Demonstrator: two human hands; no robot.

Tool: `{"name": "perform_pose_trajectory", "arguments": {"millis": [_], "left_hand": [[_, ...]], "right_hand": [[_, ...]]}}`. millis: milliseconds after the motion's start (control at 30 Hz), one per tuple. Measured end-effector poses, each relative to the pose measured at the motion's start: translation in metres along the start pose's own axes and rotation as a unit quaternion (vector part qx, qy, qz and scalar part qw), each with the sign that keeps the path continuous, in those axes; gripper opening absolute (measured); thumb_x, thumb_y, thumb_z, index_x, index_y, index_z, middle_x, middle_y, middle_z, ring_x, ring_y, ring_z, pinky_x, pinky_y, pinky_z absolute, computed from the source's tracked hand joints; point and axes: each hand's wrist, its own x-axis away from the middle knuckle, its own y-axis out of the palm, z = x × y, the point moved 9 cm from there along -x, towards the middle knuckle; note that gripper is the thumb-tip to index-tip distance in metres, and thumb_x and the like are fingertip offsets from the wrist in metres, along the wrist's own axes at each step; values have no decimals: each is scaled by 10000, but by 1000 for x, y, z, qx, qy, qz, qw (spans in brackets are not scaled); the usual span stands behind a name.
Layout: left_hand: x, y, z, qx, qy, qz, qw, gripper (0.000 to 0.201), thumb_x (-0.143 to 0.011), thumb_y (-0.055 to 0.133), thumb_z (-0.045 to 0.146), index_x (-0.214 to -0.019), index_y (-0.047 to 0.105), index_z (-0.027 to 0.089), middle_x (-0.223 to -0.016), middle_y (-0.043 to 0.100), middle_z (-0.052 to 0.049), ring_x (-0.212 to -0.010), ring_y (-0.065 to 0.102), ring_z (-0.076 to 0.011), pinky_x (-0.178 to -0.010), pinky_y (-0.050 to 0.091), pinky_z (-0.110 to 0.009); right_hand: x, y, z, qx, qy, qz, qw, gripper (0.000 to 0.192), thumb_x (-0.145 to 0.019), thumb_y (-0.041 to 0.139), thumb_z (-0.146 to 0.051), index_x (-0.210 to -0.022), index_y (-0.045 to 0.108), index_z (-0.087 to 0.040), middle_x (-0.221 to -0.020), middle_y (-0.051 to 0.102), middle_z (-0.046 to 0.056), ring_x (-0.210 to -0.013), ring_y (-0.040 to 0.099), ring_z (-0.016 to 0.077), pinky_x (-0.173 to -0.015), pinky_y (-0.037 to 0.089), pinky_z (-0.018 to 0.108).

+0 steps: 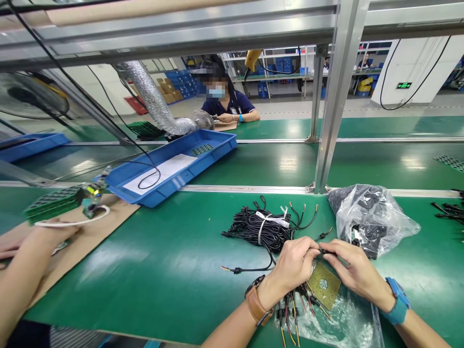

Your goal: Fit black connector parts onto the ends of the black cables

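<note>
My left hand (295, 263), with a brown-strapped watch at the wrist, is closed in a pinch. Facing it, my right hand (357, 270) pinches too, its wrist in a blue band. Between the fingertips runs a thin black cable (322, 250), mostly covered by the fingers. Just beyond my hands lies a tied bundle of black cables (259, 227) with bare coloured wire ends. Below them, a square yellowish plate (325, 286) with a round hole rests on a clear plastic bag (344, 321). Several cable ends with red and yellow wires (290, 314) lie beside it.
Behind my right hand stands a clear bag of black parts (373, 217). A metal post (335, 96) rises at the bench's back edge. Left are a blue tray (163, 188), stacked green boards (54, 203) and a co-worker's arm (32, 266). Another person (228, 104) sits opposite.
</note>
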Motion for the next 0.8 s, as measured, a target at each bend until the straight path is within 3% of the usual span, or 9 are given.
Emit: {"name": "perform_pose_trajectory", "arguments": {"millis": [200, 367, 800], "left_hand": [[2, 12, -12, -40, -16, -47, 998, 269, -926, 475, 114, -681, 415, 206, -613, 522, 7, -558, 505, -139, -555, 297, -281], [3, 17, -12, -64, -16, -84, 994, 295, -938, 464, 116, -671, 378, 208, -600, 473, 16, -548, 461, -131, -553, 268, -281], [-1, 19, -16, -62, -50, -123, 989, 295, -956, 442, 155, -668, 396, 201, -565, 417, 32, -509, 402, -122, -546, 210, -287]], "right_hand": [[5, 15, -1, 81, -51, -14, 995, 292, -1045, 456, -133, -1311, 558, -198, -968, 664, 96, -827, 618, 227, -714, 556, 375], [3, 17, -1, 124, -62, -45, 989, 237, -1049, 398, -127, -1186, 589, -159, -855, 616, 81, -741, 580, 226, -636, 525, 366], [1, 15, -1, 31, -39, -3, 999, 197, -1050, 449, -170, -1137, 625, -190, -869, 665, 73, -760, 623, 212, -672, 529, 345]]}}
